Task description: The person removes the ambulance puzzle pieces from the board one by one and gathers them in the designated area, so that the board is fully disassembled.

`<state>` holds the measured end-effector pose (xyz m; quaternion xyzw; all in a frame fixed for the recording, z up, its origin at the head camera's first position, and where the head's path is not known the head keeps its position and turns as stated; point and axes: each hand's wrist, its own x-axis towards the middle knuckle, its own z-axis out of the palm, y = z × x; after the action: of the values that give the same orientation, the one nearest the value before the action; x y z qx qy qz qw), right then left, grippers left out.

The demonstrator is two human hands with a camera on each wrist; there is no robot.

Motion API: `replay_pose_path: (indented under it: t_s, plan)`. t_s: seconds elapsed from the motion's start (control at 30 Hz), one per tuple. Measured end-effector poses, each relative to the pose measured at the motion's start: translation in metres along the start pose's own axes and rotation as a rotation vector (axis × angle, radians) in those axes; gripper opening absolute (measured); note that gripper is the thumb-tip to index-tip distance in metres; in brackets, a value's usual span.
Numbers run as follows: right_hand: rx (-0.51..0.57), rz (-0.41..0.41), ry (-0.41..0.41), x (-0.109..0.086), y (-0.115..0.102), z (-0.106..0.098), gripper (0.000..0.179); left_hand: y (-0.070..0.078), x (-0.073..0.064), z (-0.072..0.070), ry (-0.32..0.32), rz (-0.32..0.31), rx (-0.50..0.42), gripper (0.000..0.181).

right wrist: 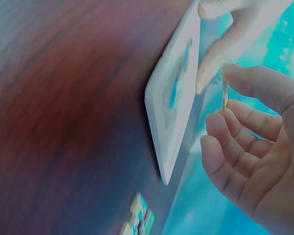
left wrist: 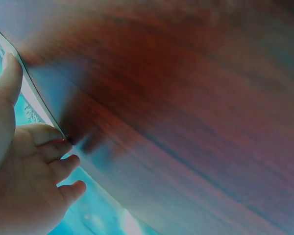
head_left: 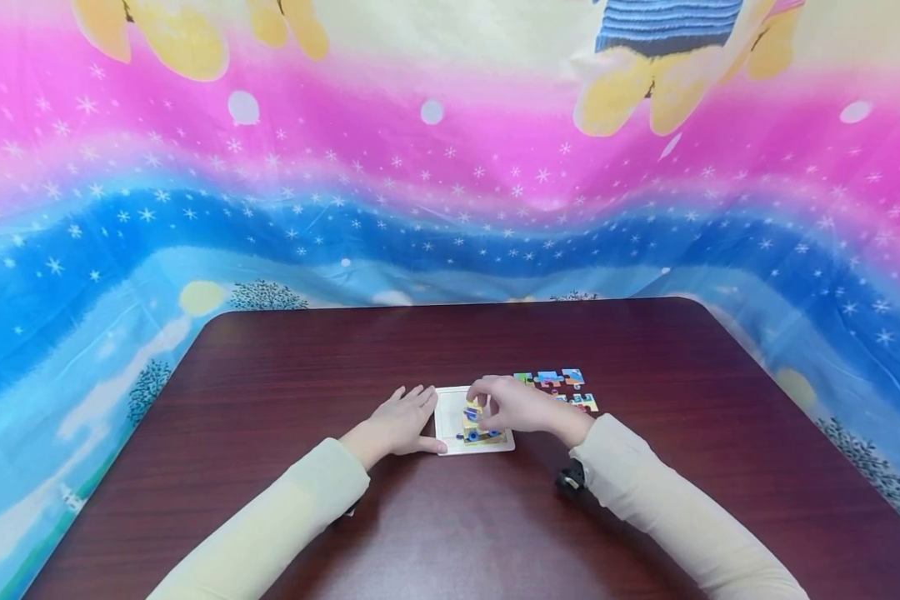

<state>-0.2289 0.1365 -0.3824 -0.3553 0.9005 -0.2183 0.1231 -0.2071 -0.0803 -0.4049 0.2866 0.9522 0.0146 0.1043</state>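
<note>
A square white puzzle tray (head_left: 447, 405) lies on the table, with a few joined pieces showing a vehicle picture (head_left: 486, 437) in its lower right part. My left hand (head_left: 399, 422) rests against the tray's left side, fingers spread and thumb along the near corner. In the left wrist view, that hand (left wrist: 32, 171) touches the tray's edge (left wrist: 39, 100). Over the tray, my right hand (head_left: 520, 403) pinches a thin jigsaw piece (right wrist: 225, 95) between thumb and fingertips, seen edge-on in the right wrist view. The right hand partly covers the tray's upper right.
Several loose jigsaw pieces (head_left: 548, 378) lie right of the tray, some behind the right wrist. The dark wooden table (head_left: 307, 358) ends at a printed cloth backdrop (head_left: 435, 208). A black device (head_left: 570, 480) sits under the right cuff.
</note>
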Motion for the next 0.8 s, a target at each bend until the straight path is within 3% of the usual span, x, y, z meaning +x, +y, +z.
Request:
replay_pose_path:
  t_s: [0.63,0.8]
  plan:
    - [-0.043,0.025,0.08,-0.051,0.039,-0.018,0.032,-0.001,0.001,0.002,0.004,-0.001,-0.016,0.088]
    - [-0.049,0.025,0.06,-0.062,0.046,-0.019,0.029,0.0,0.001,0.002,0.0,-0.002,-0.015,0.088]
